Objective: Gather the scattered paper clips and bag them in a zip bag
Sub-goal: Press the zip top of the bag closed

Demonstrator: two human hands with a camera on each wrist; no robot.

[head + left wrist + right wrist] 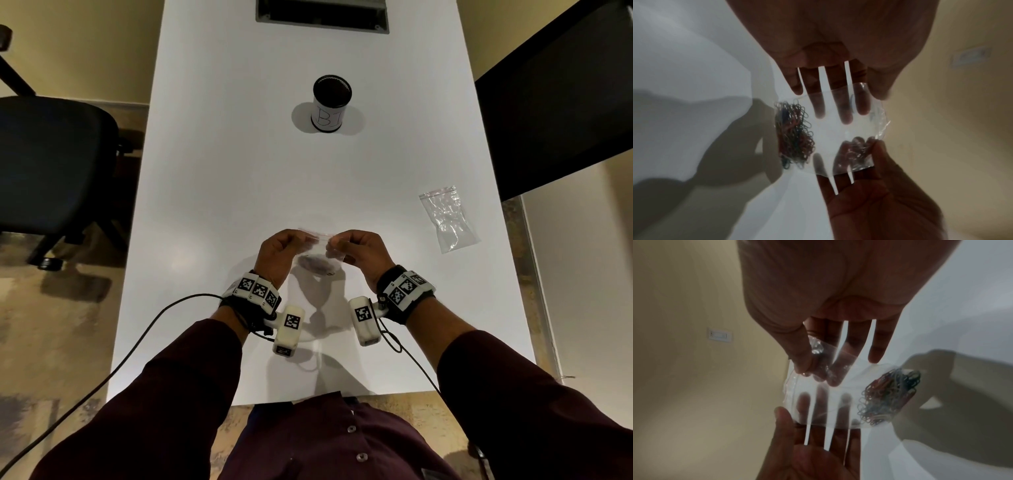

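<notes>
Right of the hands (322, 255), spare bag (448, 219)

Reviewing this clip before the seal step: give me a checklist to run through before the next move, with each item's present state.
1. Paper clips inside the zip bag: ok.
2. Left hand and right hand both pinch the bag's top edge: ok.
3. Bag held up off the table: ok.
4. Zip strip closed: cannot tell.
5. No stray clips left on the table: ok in head view.
6. Spare bag clear of the hands: ok.
</notes>
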